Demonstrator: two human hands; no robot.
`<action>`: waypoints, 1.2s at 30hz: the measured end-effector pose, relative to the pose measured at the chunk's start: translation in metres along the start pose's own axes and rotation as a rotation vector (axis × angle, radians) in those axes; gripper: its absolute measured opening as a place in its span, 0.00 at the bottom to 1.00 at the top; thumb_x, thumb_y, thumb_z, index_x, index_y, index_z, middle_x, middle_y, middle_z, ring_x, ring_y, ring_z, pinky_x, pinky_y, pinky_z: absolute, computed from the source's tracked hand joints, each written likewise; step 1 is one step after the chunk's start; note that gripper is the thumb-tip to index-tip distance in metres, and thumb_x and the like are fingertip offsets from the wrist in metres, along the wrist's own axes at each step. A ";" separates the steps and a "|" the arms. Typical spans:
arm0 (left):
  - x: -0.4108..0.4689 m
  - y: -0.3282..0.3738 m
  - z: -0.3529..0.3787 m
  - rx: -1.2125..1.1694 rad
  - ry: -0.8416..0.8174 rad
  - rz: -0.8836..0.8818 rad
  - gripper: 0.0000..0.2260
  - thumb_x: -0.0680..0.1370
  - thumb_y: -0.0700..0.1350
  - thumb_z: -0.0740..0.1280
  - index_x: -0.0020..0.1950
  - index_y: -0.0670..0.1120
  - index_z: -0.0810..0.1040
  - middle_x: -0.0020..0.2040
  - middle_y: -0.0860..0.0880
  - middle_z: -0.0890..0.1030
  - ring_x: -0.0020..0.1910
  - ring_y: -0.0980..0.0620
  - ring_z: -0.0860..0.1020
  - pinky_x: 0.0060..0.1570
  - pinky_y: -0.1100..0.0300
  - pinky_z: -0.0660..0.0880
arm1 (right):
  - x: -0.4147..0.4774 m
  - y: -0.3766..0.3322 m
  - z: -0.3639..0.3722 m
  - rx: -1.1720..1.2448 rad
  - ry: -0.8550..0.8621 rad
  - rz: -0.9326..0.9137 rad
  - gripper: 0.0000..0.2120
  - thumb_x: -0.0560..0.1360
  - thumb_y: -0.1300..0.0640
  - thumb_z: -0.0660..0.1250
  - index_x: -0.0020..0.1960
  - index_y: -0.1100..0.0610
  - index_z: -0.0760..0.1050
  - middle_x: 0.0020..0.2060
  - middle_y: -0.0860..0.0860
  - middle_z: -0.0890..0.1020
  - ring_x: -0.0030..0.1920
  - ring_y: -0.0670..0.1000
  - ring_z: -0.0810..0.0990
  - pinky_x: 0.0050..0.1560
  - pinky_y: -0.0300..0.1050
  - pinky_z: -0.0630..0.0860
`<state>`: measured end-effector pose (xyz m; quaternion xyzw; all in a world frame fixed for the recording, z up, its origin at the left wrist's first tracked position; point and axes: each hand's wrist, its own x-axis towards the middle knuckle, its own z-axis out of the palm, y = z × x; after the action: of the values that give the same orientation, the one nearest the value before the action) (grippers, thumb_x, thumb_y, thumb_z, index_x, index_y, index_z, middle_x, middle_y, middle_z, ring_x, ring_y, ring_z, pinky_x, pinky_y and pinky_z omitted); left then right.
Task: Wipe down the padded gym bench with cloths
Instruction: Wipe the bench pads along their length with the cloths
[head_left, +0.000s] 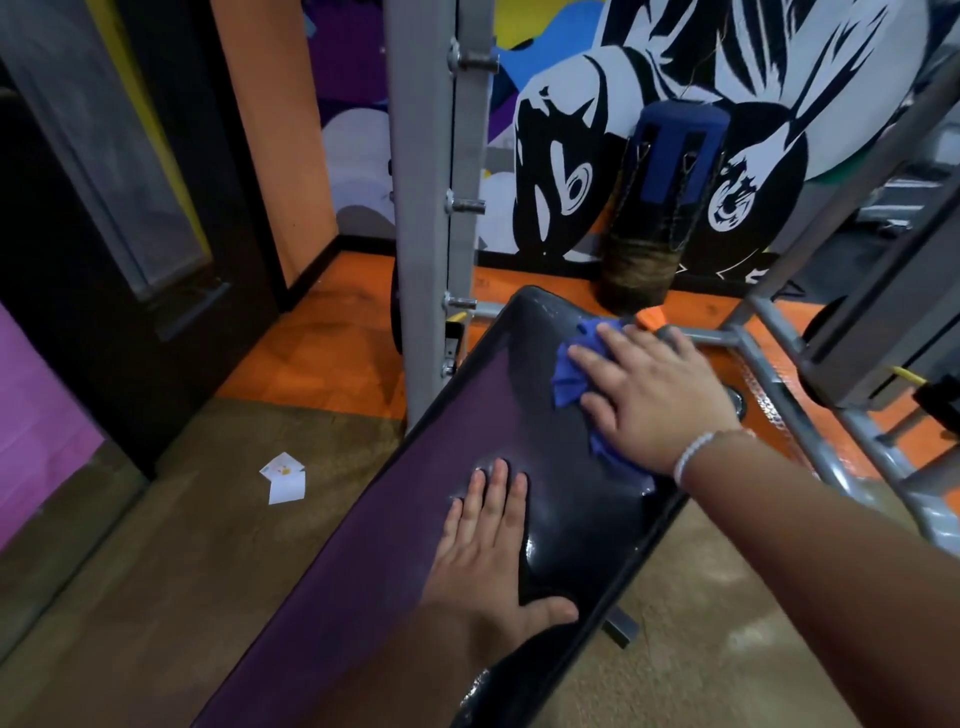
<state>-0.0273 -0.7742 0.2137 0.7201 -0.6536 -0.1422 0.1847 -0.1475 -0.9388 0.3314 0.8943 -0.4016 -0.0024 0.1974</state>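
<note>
The padded gym bench (374, 551) runs from bottom left to upper middle, dark purple and glossy black, with wet shine near its right side. My right hand (649, 395) presses flat on a crumpled blue cloth (569, 371) near the bench's far end; a beaded bracelet is on that wrist. My left hand (488, 551) lies flat and spread on the bare pad closer to me, with nothing in it. Part of the cloth is hidden under my right palm.
A grey rack upright (431, 208) with pegs stands just left of the bench's far end. Grey frame tubes (810, 415) lie on the right over the orange floor. A punching bag (660, 208) leans on the mural wall. White paper scraps (284, 479) lie on the carpet.
</note>
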 end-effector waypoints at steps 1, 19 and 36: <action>0.000 0.000 0.000 0.012 -0.001 -0.001 0.49 0.60 0.78 0.48 0.63 0.56 0.19 0.63 0.60 0.17 0.65 0.57 0.21 0.65 0.57 0.25 | 0.009 0.002 -0.001 0.015 -0.006 0.082 0.26 0.76 0.40 0.48 0.72 0.42 0.60 0.71 0.53 0.68 0.70 0.56 0.67 0.69 0.58 0.60; -0.002 0.001 0.013 -0.162 0.228 0.020 0.48 0.62 0.70 0.64 0.74 0.49 0.50 0.75 0.55 0.42 0.73 0.58 0.37 0.73 0.52 0.45 | -0.081 -0.082 0.030 0.140 0.025 -0.069 0.28 0.73 0.44 0.54 0.69 0.55 0.70 0.70 0.57 0.70 0.68 0.57 0.71 0.70 0.61 0.54; 0.053 0.053 -0.049 -0.107 0.326 -0.275 0.13 0.70 0.44 0.63 0.53 0.54 0.73 0.63 0.52 0.67 0.61 0.48 0.63 0.66 0.53 0.60 | -0.026 0.023 0.003 0.530 0.347 -0.114 0.12 0.58 0.63 0.79 0.40 0.54 0.84 0.43 0.50 0.84 0.43 0.59 0.79 0.51 0.42 0.71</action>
<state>-0.0474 -0.8268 0.2833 0.8050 -0.5023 -0.0822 0.3049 -0.1821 -0.9353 0.3324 0.9226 -0.2978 0.2440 0.0227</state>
